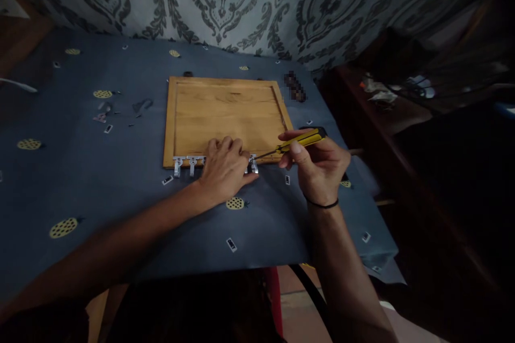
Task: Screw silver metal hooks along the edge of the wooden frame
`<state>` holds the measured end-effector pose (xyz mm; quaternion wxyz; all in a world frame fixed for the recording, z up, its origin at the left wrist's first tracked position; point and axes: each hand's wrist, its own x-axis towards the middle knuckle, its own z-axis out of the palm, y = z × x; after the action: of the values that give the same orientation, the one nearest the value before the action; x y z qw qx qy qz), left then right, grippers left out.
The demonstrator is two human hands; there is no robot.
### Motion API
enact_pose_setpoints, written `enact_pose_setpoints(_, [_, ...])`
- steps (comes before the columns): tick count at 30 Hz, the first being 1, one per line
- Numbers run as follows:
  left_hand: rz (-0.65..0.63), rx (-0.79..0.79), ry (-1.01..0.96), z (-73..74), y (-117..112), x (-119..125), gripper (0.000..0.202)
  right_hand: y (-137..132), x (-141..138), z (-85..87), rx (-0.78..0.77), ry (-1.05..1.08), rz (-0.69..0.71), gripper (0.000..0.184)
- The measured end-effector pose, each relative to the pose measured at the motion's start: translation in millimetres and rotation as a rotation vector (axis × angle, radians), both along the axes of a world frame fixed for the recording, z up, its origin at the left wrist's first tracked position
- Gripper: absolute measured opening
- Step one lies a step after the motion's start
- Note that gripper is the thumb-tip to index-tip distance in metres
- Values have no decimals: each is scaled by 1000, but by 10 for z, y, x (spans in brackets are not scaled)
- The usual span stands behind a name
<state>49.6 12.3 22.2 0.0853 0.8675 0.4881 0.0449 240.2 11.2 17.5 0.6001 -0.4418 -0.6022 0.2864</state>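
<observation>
A framed wooden board [229, 112] lies flat on the table, with a silver metal hook rail [192, 165] along its near edge. My left hand [225, 169] presses over the rail's middle with bent fingers on the board and the thumb low at the front edge, hiding part of the hooks. Pinched in my right hand [319, 166] is a screwdriver [302, 140] with a yellow and black handle. Its thin shaft slants down left, and the tip reaches the right end of the rail, close to my left fingers. Any screw under the tip is too small to make out.
Small loose parts [107, 110] and a grey piece [142, 104] lie on the blue pineapple-print tablecloth [132, 193] left of the board. A dark blurred object [295, 87] lies to the right. Behind hangs a patterned curtain [221, 0]. The table's right edge drops off beside dark furniture.
</observation>
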Motion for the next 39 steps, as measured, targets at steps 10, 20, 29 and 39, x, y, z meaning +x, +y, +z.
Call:
enact_pose_setpoints(10, [-8, 62, -15, -51, -3, -5, 38, 26, -12, -24, 15, 69, 49, 35])
enact_pose_setpoints(20, [-8, 56, 8, -38, -16, -6, 41, -19, -68, -3, 44, 12, -11, 36])
enact_pose_setpoints(29, [-23, 61, -19, -67, -3, -13, 38, 42, -58, -53, 172, 164, -221, 38])
enact_pose_setpoints(39, [-16, 69, -25, -69, -1, -7, 38, 5, -91, -40, 94, 61, -192, 48])
